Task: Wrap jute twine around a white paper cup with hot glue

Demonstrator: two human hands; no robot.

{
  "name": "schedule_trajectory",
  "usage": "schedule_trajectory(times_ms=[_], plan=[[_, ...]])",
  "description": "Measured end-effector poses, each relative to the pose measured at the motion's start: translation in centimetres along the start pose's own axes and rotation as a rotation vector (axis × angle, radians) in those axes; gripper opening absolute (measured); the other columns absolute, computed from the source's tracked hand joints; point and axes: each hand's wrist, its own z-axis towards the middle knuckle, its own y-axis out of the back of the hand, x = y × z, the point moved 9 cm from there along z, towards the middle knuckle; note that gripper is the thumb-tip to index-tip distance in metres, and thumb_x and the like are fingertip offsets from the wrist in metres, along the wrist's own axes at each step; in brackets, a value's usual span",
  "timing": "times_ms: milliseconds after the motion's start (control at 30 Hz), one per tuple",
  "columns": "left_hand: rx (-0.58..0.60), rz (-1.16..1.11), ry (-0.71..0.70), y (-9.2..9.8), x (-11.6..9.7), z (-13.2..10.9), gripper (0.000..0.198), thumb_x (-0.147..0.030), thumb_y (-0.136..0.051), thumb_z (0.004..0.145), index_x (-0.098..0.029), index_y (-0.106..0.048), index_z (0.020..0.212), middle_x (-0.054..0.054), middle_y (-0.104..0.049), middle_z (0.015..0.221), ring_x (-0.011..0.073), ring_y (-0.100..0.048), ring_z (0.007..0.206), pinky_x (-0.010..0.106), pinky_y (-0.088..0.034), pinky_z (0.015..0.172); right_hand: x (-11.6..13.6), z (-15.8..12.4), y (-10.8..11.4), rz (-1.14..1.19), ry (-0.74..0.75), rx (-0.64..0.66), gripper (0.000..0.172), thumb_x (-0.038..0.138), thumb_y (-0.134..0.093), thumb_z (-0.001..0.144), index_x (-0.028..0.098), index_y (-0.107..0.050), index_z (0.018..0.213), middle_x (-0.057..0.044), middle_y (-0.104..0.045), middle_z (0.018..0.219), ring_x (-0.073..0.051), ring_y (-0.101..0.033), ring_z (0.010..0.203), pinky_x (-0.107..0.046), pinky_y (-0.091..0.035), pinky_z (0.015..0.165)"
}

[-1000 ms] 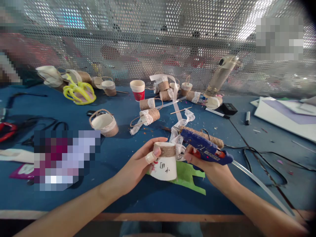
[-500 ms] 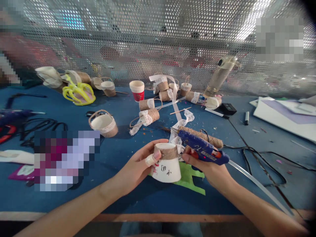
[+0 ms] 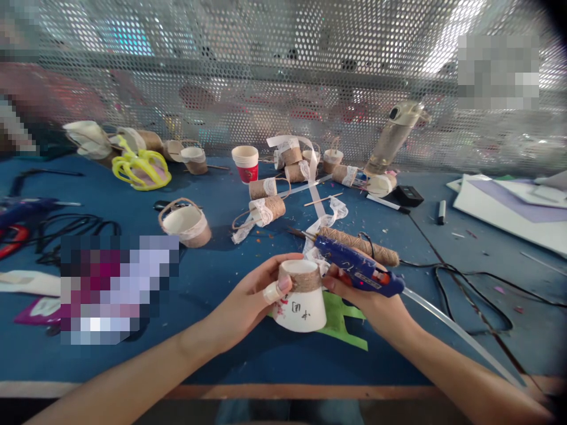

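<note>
A white paper cup (image 3: 302, 310), wrapped in brown twine at its upper part and marked with dark writing, is gripped by my left hand (image 3: 261, 292), thumb on the twine. My right hand (image 3: 354, 289) is closed round a blue glue gun (image 3: 357, 265) with a clear glue stick out of its back. White lace (image 3: 315, 257) lies between the cup and the glue gun, close to my right fingers. Behind the gun rests a roll of twine (image 3: 383, 252). Under the cup shows a piece of green material (image 3: 341, 324).
Small twine-wrapped baskets (image 3: 188, 224) stand or lie across the blue table (image 3: 199, 354). Further back are a red and white cup stack (image 3: 245, 164), a yellow crown-like item (image 3: 140, 171) and a clear bottle (image 3: 394, 139). Black cables (image 3: 465, 274) run on the right, white sheets (image 3: 509, 218) beyond.
The glue gun has shifted slightly left and down, nearer the cup. The cup has moved a little down and right in my left hand.
</note>
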Motion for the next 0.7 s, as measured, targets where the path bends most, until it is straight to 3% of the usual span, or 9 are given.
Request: schedule_trajectory(times_ms=[233,433,567,700], plan=[[-0.009,0.081,0.004,-0.1,-0.2,0.0,0.044,-0.04,-0.072,0.085,-0.026,-0.065,0.125,0.009,-0.067,0.126,0.0255,-0.061,0.106,0.03,-0.048,0.078,0.0,-0.1,0.4,-0.04,0.006,-0.052,0.025,0.033,-0.083,0.071,0.024,-0.061,0.077,0.002,-0.07,0.072,-0.018,-0.068,0.07,-0.033,-0.059,0.071],[-0.043,0.046,0.078,0.2,0.7,0.1,0.039,-0.042,-0.064,0.09,-0.027,-0.065,0.126,0.008,-0.069,0.126,0.0295,-0.059,0.118,0.036,-0.046,0.09,-0.2,0.0,0.5,-0.088,0.062,-0.055,0.027,0.036,-0.083,0.071,0.023,-0.059,0.078,0.001,-0.066,0.073,-0.018,-0.064,0.068,-0.031,-0.056,0.067],[0.015,-0.033,0.12,-0.3,1.3,0.4,0.041,-0.046,-0.054,0.095,-0.027,-0.062,0.13,0.009,-0.07,0.128,0.0297,-0.061,0.119,0.041,-0.045,0.096,-0.1,-0.2,0.2,-0.14,0.107,-0.032,0.021,0.034,-0.078,0.077,0.022,-0.061,0.078,0.002,-0.062,0.074,-0.016,-0.06,0.068,-0.029,-0.051,0.065],[0.051,-0.108,0.143,-0.5,1.5,0.5,0.041,-0.046,-0.048,0.098,-0.029,-0.059,0.133,0.009,-0.068,0.131,0.0308,-0.065,0.114,0.046,-0.05,0.092,0.4,-0.7,-0.2,-0.158,0.151,-0.018,0.013,0.029,-0.075,0.081,0.022,-0.063,0.082,0.0,-0.066,0.079,-0.018,-0.062,0.073,-0.031,-0.05,0.069]])
